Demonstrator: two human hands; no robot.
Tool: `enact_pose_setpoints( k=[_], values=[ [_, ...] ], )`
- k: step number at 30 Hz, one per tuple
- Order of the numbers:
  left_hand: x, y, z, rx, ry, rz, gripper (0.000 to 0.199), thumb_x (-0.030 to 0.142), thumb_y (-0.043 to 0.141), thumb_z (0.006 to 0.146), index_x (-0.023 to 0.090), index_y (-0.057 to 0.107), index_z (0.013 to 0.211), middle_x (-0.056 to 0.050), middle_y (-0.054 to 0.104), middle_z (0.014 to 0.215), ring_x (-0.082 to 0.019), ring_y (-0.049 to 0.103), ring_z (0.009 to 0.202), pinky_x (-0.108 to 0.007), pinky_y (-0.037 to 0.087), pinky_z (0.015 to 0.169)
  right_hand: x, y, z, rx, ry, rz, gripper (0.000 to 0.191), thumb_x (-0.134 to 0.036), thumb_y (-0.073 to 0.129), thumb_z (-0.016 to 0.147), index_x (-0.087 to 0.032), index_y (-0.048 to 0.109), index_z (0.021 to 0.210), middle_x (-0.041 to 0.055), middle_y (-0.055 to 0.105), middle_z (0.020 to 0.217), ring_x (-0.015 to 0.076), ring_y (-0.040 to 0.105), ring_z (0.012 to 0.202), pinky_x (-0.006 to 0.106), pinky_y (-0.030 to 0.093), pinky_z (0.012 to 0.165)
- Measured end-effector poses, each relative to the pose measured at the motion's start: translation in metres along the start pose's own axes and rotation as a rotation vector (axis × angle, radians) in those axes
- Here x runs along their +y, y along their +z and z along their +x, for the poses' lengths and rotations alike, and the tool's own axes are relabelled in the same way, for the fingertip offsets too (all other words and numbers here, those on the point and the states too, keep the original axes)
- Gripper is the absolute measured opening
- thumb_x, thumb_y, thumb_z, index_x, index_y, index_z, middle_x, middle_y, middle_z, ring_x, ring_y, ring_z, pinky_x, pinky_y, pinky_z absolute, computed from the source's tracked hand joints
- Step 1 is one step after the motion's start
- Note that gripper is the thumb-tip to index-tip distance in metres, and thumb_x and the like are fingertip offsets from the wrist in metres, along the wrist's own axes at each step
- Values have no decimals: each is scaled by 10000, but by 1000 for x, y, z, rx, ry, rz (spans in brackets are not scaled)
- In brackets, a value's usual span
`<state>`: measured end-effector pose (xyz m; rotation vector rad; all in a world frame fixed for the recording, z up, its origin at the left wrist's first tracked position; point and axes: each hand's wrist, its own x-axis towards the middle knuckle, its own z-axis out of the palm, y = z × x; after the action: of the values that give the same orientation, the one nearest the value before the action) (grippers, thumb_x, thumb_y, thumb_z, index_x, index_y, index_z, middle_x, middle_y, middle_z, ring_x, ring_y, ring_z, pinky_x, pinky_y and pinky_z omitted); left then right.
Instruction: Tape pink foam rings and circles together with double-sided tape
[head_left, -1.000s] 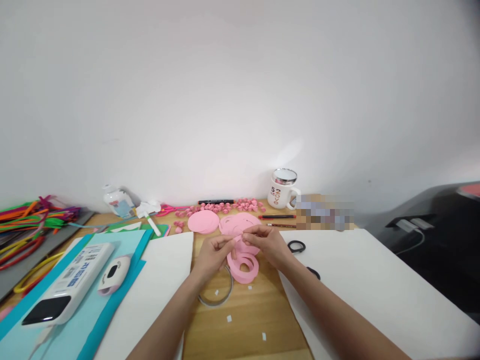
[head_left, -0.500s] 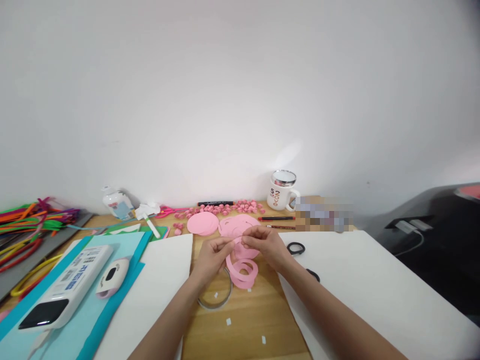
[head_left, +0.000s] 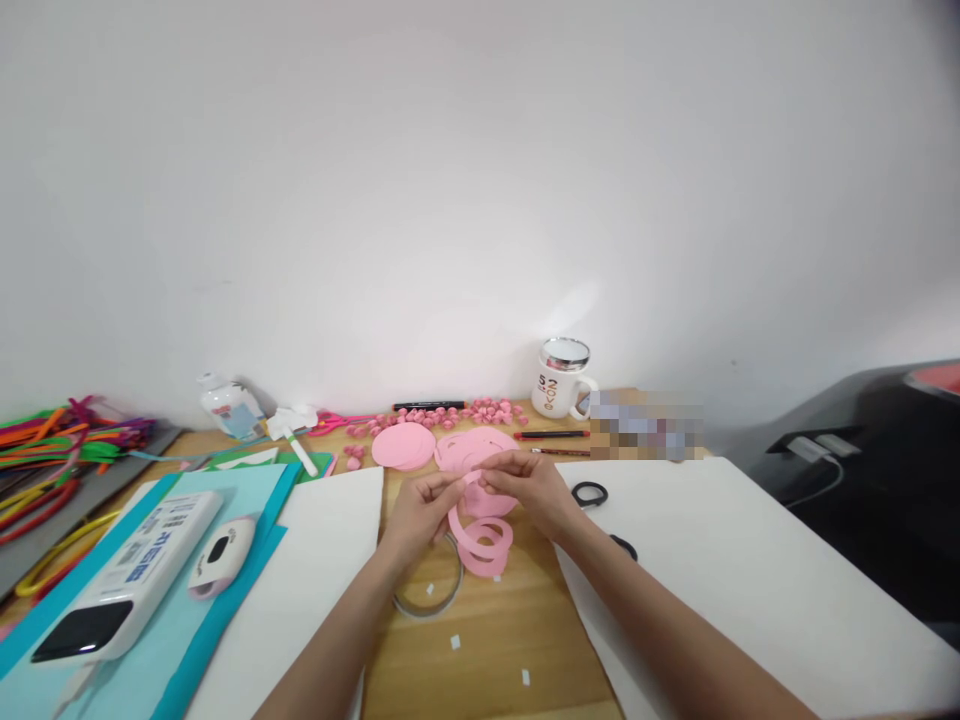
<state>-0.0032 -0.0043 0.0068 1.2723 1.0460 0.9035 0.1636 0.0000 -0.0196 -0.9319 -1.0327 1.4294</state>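
Note:
Between my two hands hangs a pink spiral paper strip (head_left: 485, 545), its coils dangling over the wooden table. My left hand (head_left: 420, 510) pinches the upper end from the left. From the right, my right hand (head_left: 529, 485) has its fingertips closed on the same end, almost touching the left ones. Just behind lie cut pink paper pieces (head_left: 469, 447) and a stack of pink paper circles (head_left: 403, 446). A roll of tape (head_left: 431, 612) lies under my left hand, and small white bits (head_left: 455, 642) dot the wood near me.
Black-handled scissors (head_left: 589, 494) rest on white paper at right. Behind are rolled pink paper roses (head_left: 491, 411), pens (head_left: 553, 434) and a mug (head_left: 564, 378). On the left are a white handheld device (head_left: 135, 570), a white bottle (head_left: 231, 407) and colourful pipe cleaners (head_left: 67, 440).
Both hands keep their pinch on the pink strip with hardly any movement. The whole view has shifted very slightly.

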Motion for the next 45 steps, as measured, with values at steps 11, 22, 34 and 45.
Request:
enact_pose_setpoints(
  k=[11, 22, 34, 45],
  values=[
    [-1, 1, 0, -34, 16, -15, 309, 374, 628, 689, 96, 667, 819, 27, 566, 481, -7, 295, 268, -163, 163, 296, -4, 3, -1, 56, 21, -39, 295, -351, 769, 506, -162, 690, 717, 22, 669, 648, 142, 599, 607, 296, 483, 663],
    [0, 0, 0, -49, 6, -35, 321, 371, 661, 659, 104, 679, 837, 11, 592, 501, -8, 303, 272, -164, 150, 302, -4, 1, -1, 42, -22, -5, 269, -319, 779, 498, -164, 661, 682, -5, 641, 615, 101, 555, 534, 262, 461, 587],
    [2, -1, 0, 1, 3, -34, 332, 369, 660, 660, 110, 686, 866, 14, 587, 502, -3, 294, 272, -168, 154, 307, -3, 0, -1, 6, -15, -12, 300, -341, 738, 568, -184, 691, 819, 28, 680, 739, 141, 600, 670, 301, 478, 722],
    [0, -1, 0, -19, 2, -49, 350, 365, 664, 660, 107, 681, 896, 8, 596, 481, -9, 295, 272, -166, 155, 302, -10, 4, -4, 76, -21, -67, 263, -331, 772, 508, -155, 655, 664, 3, 631, 585, 113, 555, 540, 262, 466, 583]
  ],
)
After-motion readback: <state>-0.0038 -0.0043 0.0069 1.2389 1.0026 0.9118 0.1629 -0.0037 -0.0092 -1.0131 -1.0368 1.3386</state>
